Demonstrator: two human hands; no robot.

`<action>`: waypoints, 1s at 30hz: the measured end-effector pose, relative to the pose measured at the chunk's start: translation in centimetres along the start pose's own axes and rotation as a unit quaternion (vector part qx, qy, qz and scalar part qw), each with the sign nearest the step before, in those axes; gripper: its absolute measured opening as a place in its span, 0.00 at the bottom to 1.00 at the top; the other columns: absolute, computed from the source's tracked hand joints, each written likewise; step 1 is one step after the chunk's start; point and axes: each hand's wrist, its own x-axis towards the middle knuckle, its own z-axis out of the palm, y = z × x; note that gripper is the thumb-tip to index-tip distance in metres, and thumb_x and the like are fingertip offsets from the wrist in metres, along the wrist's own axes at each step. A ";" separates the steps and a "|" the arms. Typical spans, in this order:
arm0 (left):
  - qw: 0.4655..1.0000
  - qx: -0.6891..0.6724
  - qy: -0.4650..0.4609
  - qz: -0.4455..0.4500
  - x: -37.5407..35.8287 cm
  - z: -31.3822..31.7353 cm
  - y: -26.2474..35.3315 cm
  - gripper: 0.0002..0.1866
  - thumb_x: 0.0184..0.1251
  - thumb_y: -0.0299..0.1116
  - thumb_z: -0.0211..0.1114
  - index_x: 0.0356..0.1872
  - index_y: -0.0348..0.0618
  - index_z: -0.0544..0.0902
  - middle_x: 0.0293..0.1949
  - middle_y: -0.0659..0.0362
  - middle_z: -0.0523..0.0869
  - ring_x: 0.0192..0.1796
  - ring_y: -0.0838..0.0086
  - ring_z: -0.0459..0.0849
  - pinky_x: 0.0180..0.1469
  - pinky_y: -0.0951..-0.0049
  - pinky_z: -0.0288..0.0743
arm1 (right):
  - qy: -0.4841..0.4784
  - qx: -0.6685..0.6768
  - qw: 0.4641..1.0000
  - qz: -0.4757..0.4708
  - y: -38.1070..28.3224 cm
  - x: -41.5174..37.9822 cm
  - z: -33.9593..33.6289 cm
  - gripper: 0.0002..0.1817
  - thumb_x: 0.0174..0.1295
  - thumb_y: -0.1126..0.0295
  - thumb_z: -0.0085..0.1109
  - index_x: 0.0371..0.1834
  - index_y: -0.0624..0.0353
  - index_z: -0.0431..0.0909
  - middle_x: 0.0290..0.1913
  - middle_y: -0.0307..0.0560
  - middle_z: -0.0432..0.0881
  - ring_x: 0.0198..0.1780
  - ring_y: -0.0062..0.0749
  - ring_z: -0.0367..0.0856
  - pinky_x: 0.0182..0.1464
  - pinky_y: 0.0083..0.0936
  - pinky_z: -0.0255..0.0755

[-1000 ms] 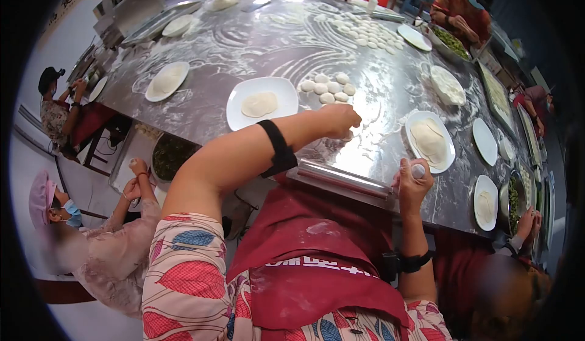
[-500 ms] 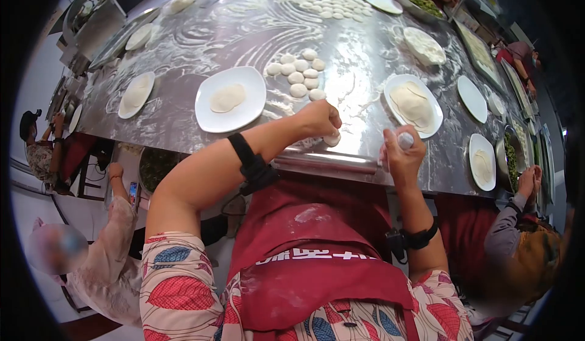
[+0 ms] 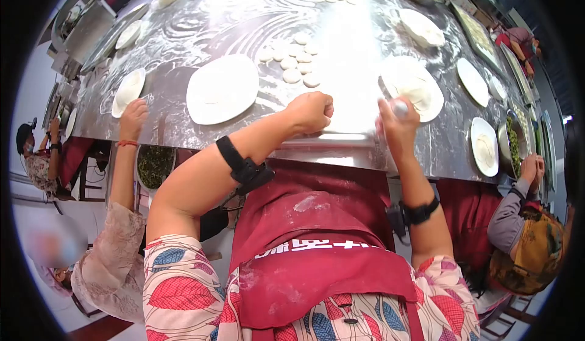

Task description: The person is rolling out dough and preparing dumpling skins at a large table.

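My left hand (image 3: pixel 312 113) is closed low over the metal table near its front edge, fingers curled down on a small piece of dough that glare and the fingers now mostly hide. To its right, my right hand (image 3: pixel 399 125) is wrapped round a rolling pin, whose pale round end (image 3: pixel 400 108) shows above the fist; the hand is slightly blurred. Just beyond the left hand lies a cluster of flattened dough rounds (image 3: pixel 292 75). Behind the right hand, a white plate (image 3: pixel 434 106) holds a stack of rolled wrappers (image 3: pixel 414 86).
A white plate (image 3: pixel 198 106) with a pale wrapper lies left. The floured steel table (image 3: pixel 167 79) also carries several other plates. A co-worker's hand (image 3: pixel 133 119) reaches over the left edge. At right are another person's hands (image 3: pixel 532 168) and a bowl of green filling (image 3: pixel 514 143).
The view has tilted and brightened. A co-worker's hand at left has come up to a plate of wrappers. My hands stay near the table's front edge, the left still curled, the right still gripping the rolling pin.
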 end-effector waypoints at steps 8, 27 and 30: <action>0.999 0.025 -0.028 0.032 0.2 -0.6 0.3 0.05 0.52 0.29 0.65 0.30 0.39 0.84 0.27 0.53 0.85 0.34 0.65 0.84 0.39 0.67 0.76 | 0.004 -0.048 0.999 -0.023 0.5 0.0 -0.6 0.08 0.57 0.77 0.62 0.25 0.61 0.71 0.15 0.38 0.73 0.13 0.18 0.70 0.15 0.19 0.61; 0.995 -0.087 -0.034 -0.020 -1.0 -0.8 -1.1 0.03 0.52 0.23 0.60 0.28 0.35 0.80 0.25 0.53 0.82 0.28 0.70 0.80 0.33 0.70 0.73 | 0.009 0.015 1.000 0.000 -0.2 -1.8 -0.6 0.10 0.57 0.78 0.62 0.25 0.61 0.69 0.15 0.37 0.73 0.13 0.18 0.70 0.13 0.18 0.61; 0.999 0.002 -0.006 0.032 0.1 -0.9 -1.4 0.05 0.55 0.27 0.61 0.31 0.37 0.80 0.28 0.51 0.84 0.33 0.64 0.82 0.37 0.66 0.74 | -0.002 0.003 1.000 -0.013 0.9 3.3 1.6 0.11 0.57 0.78 0.62 0.24 0.60 0.68 0.14 0.37 0.71 0.12 0.18 0.68 0.13 0.20 0.58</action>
